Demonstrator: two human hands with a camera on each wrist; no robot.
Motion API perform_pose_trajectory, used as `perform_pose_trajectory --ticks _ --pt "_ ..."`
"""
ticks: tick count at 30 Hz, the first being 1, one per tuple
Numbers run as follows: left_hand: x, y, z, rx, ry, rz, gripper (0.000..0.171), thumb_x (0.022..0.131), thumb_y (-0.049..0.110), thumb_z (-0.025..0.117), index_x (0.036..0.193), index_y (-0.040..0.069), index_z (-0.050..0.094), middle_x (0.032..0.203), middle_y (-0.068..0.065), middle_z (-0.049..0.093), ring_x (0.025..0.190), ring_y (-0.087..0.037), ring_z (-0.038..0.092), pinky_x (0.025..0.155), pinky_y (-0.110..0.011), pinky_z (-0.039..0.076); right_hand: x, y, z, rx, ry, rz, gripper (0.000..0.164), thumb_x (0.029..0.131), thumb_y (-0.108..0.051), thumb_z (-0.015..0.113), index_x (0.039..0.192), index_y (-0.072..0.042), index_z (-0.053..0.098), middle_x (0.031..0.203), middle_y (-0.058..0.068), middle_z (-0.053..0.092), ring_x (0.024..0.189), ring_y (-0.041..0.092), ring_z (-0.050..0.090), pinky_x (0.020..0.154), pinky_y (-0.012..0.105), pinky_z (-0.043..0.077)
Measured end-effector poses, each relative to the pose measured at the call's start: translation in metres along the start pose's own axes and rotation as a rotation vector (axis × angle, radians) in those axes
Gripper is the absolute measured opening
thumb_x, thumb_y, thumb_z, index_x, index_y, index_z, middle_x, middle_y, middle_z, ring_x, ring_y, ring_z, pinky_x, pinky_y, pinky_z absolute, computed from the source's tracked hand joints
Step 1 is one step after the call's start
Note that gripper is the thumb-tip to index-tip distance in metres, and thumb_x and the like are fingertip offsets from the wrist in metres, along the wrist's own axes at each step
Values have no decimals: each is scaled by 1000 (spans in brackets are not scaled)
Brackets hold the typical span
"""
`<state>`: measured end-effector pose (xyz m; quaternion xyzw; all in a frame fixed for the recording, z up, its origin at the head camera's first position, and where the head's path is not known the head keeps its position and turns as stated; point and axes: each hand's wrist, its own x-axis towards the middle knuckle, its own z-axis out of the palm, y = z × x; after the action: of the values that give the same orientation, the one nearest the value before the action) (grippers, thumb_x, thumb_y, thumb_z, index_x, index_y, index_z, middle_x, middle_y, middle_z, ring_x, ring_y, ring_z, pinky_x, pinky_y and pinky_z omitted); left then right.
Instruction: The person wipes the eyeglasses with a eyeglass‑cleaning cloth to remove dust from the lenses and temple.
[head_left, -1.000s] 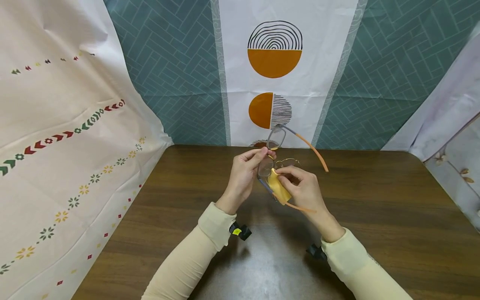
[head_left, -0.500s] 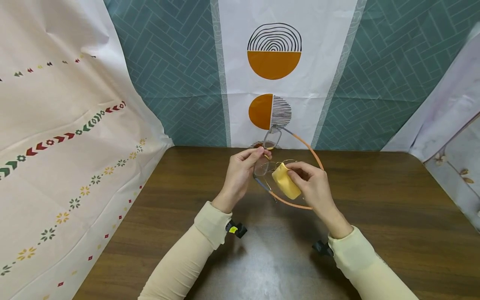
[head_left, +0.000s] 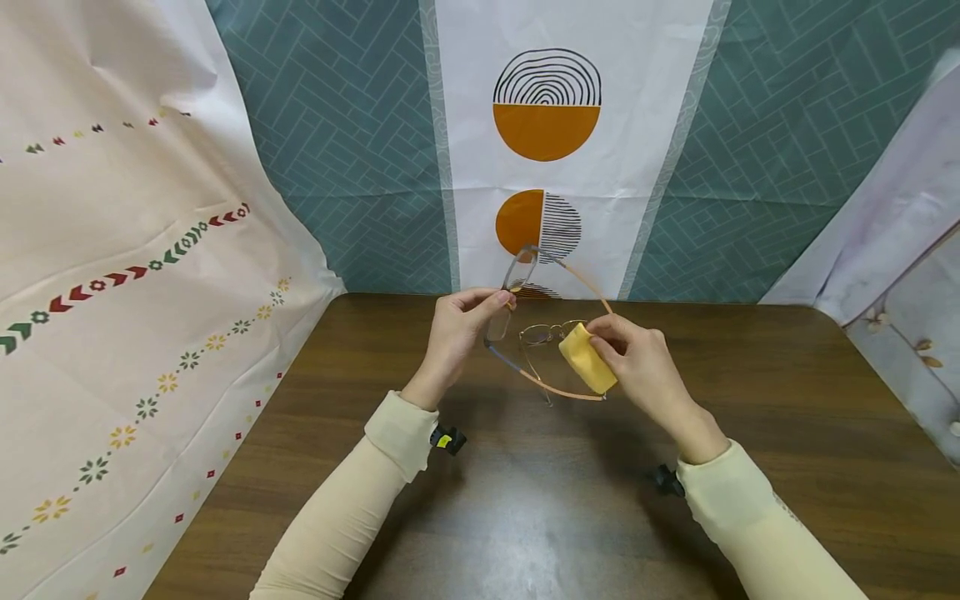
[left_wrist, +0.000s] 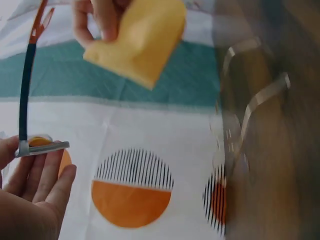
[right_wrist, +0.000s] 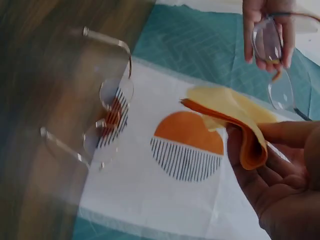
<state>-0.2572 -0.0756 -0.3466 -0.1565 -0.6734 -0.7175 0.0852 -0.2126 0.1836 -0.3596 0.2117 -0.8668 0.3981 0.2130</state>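
Eyeglasses with a grey-blue front and orange temples (head_left: 498,325) are held up over the table, lenses nearly edge-on in the head view. My left hand (head_left: 453,337) pinches them at the bridge between thumb and fingers. To their right, my right hand (head_left: 641,362) grips a folded yellow cloth (head_left: 588,358) by its upper edge. The cloth (right_wrist: 235,115) shows an orange edge in the right wrist view and is apart from the lenses. Beyond the hands lies a second pair of glasses with thin gold rims (head_left: 536,335), partly hidden behind the cloth.
The brown wooden table (head_left: 300,433) ends at a patterned teal and white hanging cloth (head_left: 360,167). A pale flowered cloth (head_left: 150,292) hangs along the left side, a whitish one (head_left: 885,233) on the right. Black camera mounts (head_left: 447,439) stick out below both wrists.
My hands have moved apart. The yellow cloth has come away from the lower lens and gone right; the held glasses have shifted left and turned more edge-on.
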Motion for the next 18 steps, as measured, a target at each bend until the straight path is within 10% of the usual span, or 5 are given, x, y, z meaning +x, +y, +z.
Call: perform_pose_trajectory --ticks 6,18 --pt "3 1 -12 354 48 127 19 93 29 81 99 10 84 89 -2 79 86 -13 68 76 -27 50 3 7 -13 -113 -145 -5 11 96 4 70 106 -1 72 93 15 77 75 26 73 66 44 59" --pt "8 -3 -35 540 -13 131 17 93 24 80 102 10 83 94 -2 79 86 -17 69 78 -32 54 3 17 -23 -230 -293 14 18 96 8 63 109 0 73 94 13 76 65 16 59 62 35 50"
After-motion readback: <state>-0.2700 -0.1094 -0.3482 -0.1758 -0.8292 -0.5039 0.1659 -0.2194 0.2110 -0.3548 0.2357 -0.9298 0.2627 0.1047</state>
